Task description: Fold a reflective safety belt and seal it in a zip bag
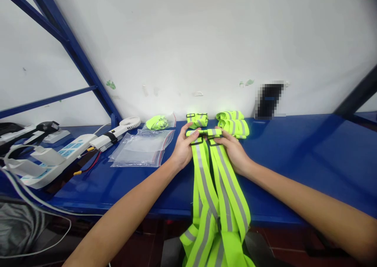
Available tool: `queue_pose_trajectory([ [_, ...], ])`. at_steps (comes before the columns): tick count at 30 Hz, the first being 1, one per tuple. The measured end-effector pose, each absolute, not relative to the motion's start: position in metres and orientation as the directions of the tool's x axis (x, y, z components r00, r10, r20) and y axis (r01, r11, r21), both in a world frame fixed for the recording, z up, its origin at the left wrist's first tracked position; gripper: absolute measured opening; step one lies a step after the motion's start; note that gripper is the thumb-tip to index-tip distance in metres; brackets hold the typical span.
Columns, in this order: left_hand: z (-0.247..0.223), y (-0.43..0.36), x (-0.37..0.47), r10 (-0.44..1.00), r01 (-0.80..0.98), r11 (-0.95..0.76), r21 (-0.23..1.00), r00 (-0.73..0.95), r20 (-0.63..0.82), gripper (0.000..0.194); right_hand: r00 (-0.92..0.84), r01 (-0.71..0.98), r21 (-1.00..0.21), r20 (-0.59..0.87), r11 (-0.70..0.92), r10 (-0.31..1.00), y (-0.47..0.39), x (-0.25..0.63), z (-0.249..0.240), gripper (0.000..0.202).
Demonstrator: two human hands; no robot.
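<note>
A neon yellow-green reflective strap vest (pixel 206 196) with grey stripes and black buckles hangs from both my hands over the table's front edge. My left hand (pixel 183 147) pinches its upper left corner near a black buckle. On the other side, my right hand (pixel 234 149) grips the upper right corner, thumb on the strap. A short band with a black clip runs between the hands. Just beyond them lie a folded reflective bundle (pixel 200 120) and two more rolled reflective bands (pixel 233 128). The lower straps bunch together near my lap.
Clear zip bags (pixel 140 147) lie on the blue table (pixel 300 161), with a bagged reflective bundle (pixel 157 122) behind them. Further left are a white handheld fan (pixel 129 122), a power strip (pixel 66 157) and cables. A dark, pixelated rectangle (pixel 268 101) leans against the wall.
</note>
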State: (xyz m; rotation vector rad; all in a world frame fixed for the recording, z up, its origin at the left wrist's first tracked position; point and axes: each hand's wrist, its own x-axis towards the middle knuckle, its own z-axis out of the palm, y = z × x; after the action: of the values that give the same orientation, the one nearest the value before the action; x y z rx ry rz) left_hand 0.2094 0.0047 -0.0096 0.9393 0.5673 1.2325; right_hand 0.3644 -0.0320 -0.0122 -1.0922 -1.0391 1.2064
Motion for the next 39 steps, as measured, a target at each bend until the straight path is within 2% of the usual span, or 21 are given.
queue_pose_trajectory([
  [4, -0.012, 0.004, 0.209, 0.964, -0.506, -0.054, 0.861, 0.199, 0.177, 0.062, -0.12, -0.305, -0.944, -0.094, -0.127, 0.988, -0.03, 0.364, -0.013, 0.022],
  [7, -0.012, 0.003, 0.208, 0.946, -0.495, -0.105, 0.863, 0.218, 0.241, 0.06, -0.083, -0.317, -0.943, -0.081, -0.103, 0.993, -0.032, 0.362, -0.015, 0.021],
  [10, -0.013, 0.004, 0.207, 0.929, -0.468, -0.123, 0.875, 0.255, 0.267, 0.068, -0.013, -0.256, -0.966, -0.024, -0.026, 1.0, -0.035, 0.36, -0.016, 0.026],
  [13, -0.016, 0.006, 0.206, 0.921, -0.445, -0.072, 0.892, 0.314, 0.231, 0.083, 0.045, -0.172, -0.984, 0.038, 0.045, 0.998, -0.036, 0.36, -0.017, 0.028],
  [16, -0.017, 0.006, 0.206, 0.93, -0.444, 0.041, 0.895, 0.343, 0.128, 0.104, 0.075, -0.144, -0.985, 0.087, 0.097, 0.993, -0.035, 0.361, -0.018, 0.031],
  [18, -0.017, 0.005, 0.207, 0.94, -0.447, 0.104, 0.888, 0.336, 0.059, 0.108, 0.079, -0.137, -0.983, 0.114, 0.124, 0.99, -0.034, 0.362, -0.018, 0.033],
  [20, -0.016, 0.004, 0.208, 0.94, -0.445, 0.128, 0.886, 0.339, 0.034, 0.098, 0.095, -0.115, -0.98, 0.15, 0.161, 0.984, -0.032, 0.363, -0.019, 0.036],
  [23, -0.018, 0.005, 0.209, 0.923, -0.421, 0.107, 0.901, 0.379, 0.067, 0.064, 0.123, -0.062, -0.971, 0.221, 0.23, 0.967, -0.029, 0.366, -0.022, 0.039],
  [25, -0.02, 0.006, 0.208, 0.914, -0.402, 0.071, 0.913, 0.393, 0.102, 0.05, 0.112, -0.039, -0.966, 0.252, 0.257, 0.961, -0.028, 0.367, -0.023, 0.039],
  [29, -0.023, 0.008, 0.207, 0.914, -0.394, 0.013, 0.919, 0.378, 0.149, 0.048, 0.044, -0.045, -0.967, 0.248, 0.25, 0.968, -0.03, 0.367, -0.02, 0.042],
  [33, -0.023, 0.009, 0.207, 0.923, -0.395, -0.017, 0.919, 0.346, 0.166, 0.051, -0.045, -0.09, -0.973, 0.215, 0.211, 0.975, -0.034, 0.366, -0.015, 0.058],
  [39, -0.023, 0.009, 0.209, 0.937, -0.355, -0.082, 0.931, 0.292, 0.194, 0.053, 0.118, -0.233, -0.969, 0.052, 0.079, 0.992, -0.027, 0.372, -0.023, 0.046],
])
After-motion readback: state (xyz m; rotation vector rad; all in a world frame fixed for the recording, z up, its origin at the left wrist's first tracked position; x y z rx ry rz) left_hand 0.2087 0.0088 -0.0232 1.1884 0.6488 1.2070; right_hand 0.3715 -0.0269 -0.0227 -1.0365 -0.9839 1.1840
